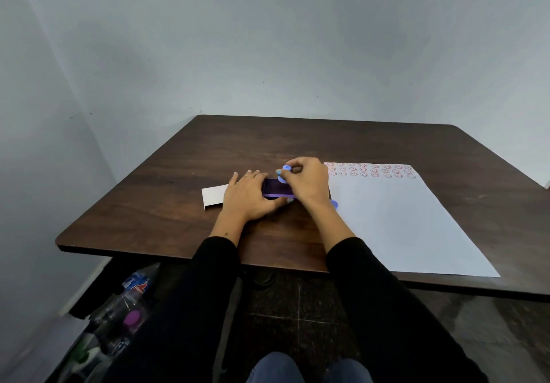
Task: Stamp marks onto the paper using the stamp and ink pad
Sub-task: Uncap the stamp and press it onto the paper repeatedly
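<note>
A purple ink pad lies open on the dark wooden table. My left hand rests flat against its left side, thumb along the front edge, holding it in place. My right hand pinches a small blue round stamp and holds it over the far right part of the pad. A large white paper lies to the right, with rows of red smiley marks along its far edge.
A white card or lid lies left of my left hand. A small blue piece shows beside my right wrist. Plastic bottles stand on the floor at the lower left, below the table's near edge.
</note>
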The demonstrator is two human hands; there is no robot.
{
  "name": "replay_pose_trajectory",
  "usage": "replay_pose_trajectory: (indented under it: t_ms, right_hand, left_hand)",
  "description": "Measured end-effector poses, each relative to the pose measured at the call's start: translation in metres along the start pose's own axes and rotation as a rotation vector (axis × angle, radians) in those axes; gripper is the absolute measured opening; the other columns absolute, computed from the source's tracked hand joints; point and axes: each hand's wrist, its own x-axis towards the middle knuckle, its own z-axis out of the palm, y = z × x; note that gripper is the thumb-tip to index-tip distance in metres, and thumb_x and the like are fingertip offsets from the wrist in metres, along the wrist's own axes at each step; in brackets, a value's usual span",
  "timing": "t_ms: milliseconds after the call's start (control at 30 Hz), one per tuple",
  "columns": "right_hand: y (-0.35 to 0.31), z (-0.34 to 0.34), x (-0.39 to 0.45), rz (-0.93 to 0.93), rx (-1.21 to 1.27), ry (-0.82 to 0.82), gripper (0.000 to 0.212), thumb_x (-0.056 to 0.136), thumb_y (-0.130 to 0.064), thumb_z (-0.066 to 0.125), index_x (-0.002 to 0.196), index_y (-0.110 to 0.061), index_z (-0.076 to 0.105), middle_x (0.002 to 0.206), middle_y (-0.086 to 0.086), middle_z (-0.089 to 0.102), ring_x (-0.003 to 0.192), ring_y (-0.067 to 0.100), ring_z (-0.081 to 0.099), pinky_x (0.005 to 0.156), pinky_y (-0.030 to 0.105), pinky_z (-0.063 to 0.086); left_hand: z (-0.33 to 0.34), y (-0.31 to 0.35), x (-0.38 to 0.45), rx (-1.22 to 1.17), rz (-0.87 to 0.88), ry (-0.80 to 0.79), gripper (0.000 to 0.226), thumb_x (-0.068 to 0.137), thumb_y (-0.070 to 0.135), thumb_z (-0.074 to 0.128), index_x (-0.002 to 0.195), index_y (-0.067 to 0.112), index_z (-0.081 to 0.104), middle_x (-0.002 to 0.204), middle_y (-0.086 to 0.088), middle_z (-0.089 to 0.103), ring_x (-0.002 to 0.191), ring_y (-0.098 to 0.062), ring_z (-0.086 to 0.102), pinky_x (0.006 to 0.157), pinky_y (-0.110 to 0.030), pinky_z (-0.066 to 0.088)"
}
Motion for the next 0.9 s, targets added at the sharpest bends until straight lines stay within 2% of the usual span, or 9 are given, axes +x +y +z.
replay_pose_trajectory:
  t_ms: [100, 233, 333, 467, 633, 733, 900]
  right_hand:
    - [-0.003, 0.007, -0.004, -0.016, -0.115, -0.011, 0.018, 0.079, -0.025, 0.07, 0.092, -0.015, 0.072, 0.093, 0.008, 0.074, 0.091, 0.024, 0.066, 0.078, 0.036, 0.055]
    - [-0.003, 0.01, -0.006, -0.035, -0.179, -0.013, 0.02, 0.082, -0.025, 0.068, 0.098, -0.013, 0.071, 0.095, 0.008, 0.073, 0.091, 0.022, 0.065, 0.065, 0.025, 0.043]
    - [-0.003, 0.011, -0.007, -0.024, -0.176, -0.019, 0.022, 0.083, -0.025, 0.068, 0.1, -0.011, 0.07, 0.096, 0.008, 0.072, 0.09, 0.02, 0.064, 0.063, 0.024, 0.041]
    - [-0.004, 0.012, -0.004, 0.009, -0.148, -0.028, 0.018, 0.08, -0.022, 0.071, 0.094, -0.01, 0.07, 0.094, 0.01, 0.071, 0.089, 0.021, 0.065, 0.065, 0.027, 0.047]
    - [-0.008, 0.012, 0.001, 0.069, -0.159, -0.035, 0.018, 0.074, -0.023, 0.078, 0.084, -0.011, 0.068, 0.088, 0.01, 0.069, 0.075, 0.016, 0.054, 0.054, 0.022, 0.038]
    - [-0.009, 0.013, 0.003, 0.091, -0.171, -0.04, 0.02, 0.075, -0.023, 0.078, 0.085, -0.009, 0.067, 0.09, 0.011, 0.068, 0.076, 0.018, 0.057, 0.059, 0.027, 0.044]
    - [-0.01, 0.013, 0.002, 0.09, -0.188, -0.06, 0.019, 0.076, -0.019, 0.075, 0.09, -0.008, 0.068, 0.095, 0.012, 0.068, 0.084, 0.022, 0.061, 0.061, 0.028, 0.043]
  left_hand:
    - [-0.001, 0.001, -0.001, -0.033, -0.007, -0.01, 0.077, 0.073, 0.067, 0.059, 0.132, 0.021, 0.047, 0.145, -0.006, 0.046, 0.14, -0.021, 0.033, 0.115, -0.047, 0.015]
    - [-0.003, 0.002, -0.001, -0.037, -0.016, -0.023, 0.073, 0.074, 0.062, 0.06, 0.132, 0.02, 0.048, 0.145, -0.006, 0.046, 0.14, -0.021, 0.033, 0.116, -0.048, 0.014]
    - [-0.004, 0.002, -0.001, -0.036, -0.02, -0.035, 0.071, 0.075, 0.062, 0.059, 0.132, 0.021, 0.048, 0.145, -0.007, 0.045, 0.14, -0.021, 0.032, 0.116, -0.047, 0.014]
    - [-0.005, 0.002, -0.003, -0.032, -0.011, -0.035, 0.069, 0.076, 0.062, 0.059, 0.13, 0.02, 0.05, 0.143, -0.006, 0.047, 0.139, -0.021, 0.033, 0.115, -0.047, 0.017]
    - [-0.008, 0.005, -0.004, -0.044, -0.001, -0.018, 0.067, 0.075, 0.063, 0.06, 0.125, 0.018, 0.053, 0.139, -0.005, 0.052, 0.137, -0.021, 0.036, 0.114, -0.048, 0.019]
    - [-0.008, 0.005, -0.004, -0.044, 0.006, -0.021, 0.067, 0.075, 0.063, 0.06, 0.123, 0.018, 0.054, 0.136, -0.005, 0.054, 0.135, -0.021, 0.039, 0.113, -0.048, 0.021]
    - [-0.007, 0.003, -0.002, -0.051, 0.005, -0.027, 0.069, 0.073, 0.066, 0.059, 0.125, 0.02, 0.053, 0.137, -0.005, 0.054, 0.134, -0.021, 0.04, 0.113, -0.048, 0.021]
